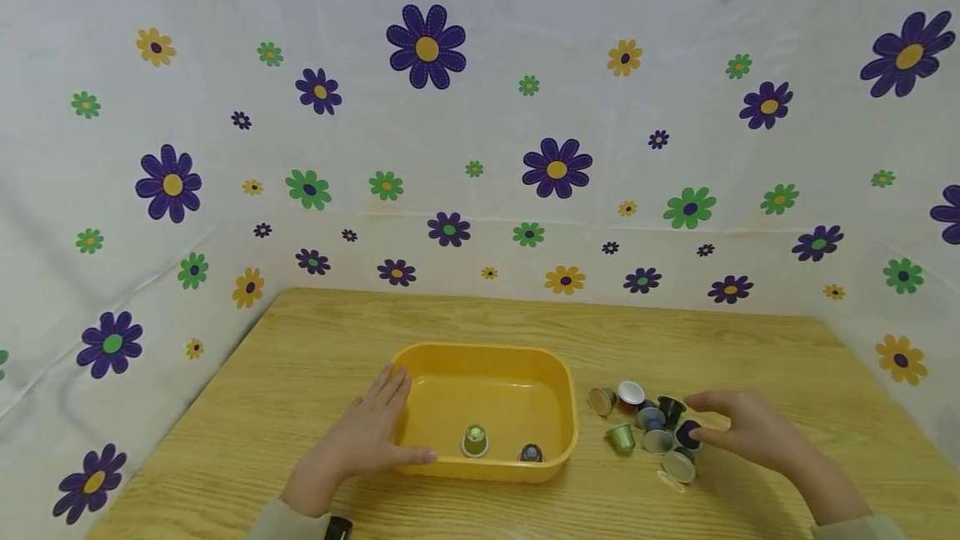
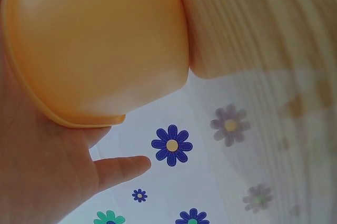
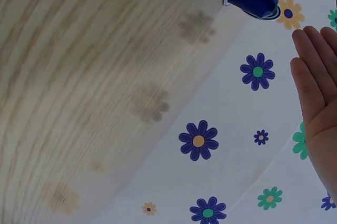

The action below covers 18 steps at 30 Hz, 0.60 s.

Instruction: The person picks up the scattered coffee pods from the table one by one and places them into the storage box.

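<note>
Wood-grain table. Yellow oblong plastic tray: my left hand splayed against it. Tray's right: my right hand, parted, empty; multicoloured cup-shaped capsules, crowded, nudges might scatter.

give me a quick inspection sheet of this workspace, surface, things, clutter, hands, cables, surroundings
Surface: wood-grain table, faintly mirroring flowers in the wrist views
Job's things: yellow tray holding a green capsule and a dark capsule; loose capsules clustered right of it
Clutter: dark object by the left sleeve, cut off by the frame, unidentified
Hands: left hand rests on the tray's left end; right hand is at the loose capsules, contact unclear
Cables: nothing seen
Surroundings: white flower-print sheeting
</note>
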Motion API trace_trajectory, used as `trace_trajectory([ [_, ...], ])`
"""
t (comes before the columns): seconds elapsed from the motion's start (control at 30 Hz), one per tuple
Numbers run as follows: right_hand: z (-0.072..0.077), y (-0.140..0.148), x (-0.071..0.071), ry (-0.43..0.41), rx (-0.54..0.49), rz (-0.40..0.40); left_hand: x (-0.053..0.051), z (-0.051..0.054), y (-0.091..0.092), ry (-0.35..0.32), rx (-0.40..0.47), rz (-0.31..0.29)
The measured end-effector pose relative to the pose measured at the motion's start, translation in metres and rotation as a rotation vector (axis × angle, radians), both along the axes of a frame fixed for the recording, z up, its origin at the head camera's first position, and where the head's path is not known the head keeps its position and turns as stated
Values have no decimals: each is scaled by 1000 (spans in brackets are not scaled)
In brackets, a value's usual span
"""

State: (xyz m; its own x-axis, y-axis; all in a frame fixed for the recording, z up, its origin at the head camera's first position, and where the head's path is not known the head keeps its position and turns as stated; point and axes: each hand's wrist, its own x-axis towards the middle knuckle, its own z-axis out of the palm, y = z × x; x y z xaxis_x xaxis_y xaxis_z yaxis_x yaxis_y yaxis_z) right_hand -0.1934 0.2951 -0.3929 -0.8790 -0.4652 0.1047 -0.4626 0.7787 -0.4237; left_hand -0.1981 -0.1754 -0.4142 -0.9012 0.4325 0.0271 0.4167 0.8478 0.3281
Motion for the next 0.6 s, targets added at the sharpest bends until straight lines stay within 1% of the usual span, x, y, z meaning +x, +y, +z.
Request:
trace_trajectory([
  [0.07, -2, 0, 0, -12, 1, 7, 0, 0, 0, 1, 0, 1],
  [0.3, -5, 3, -1, -100, 1, 16, 1, 1, 1, -9, -2, -7],
  [0.43, -7, 4, -2, -104, 9, 19, 0, 0, 1, -10, -9, -3],
  [0.6, -12, 4, -4, -86, 41, 26, 0, 1, 0, -6, -18, -2],
])
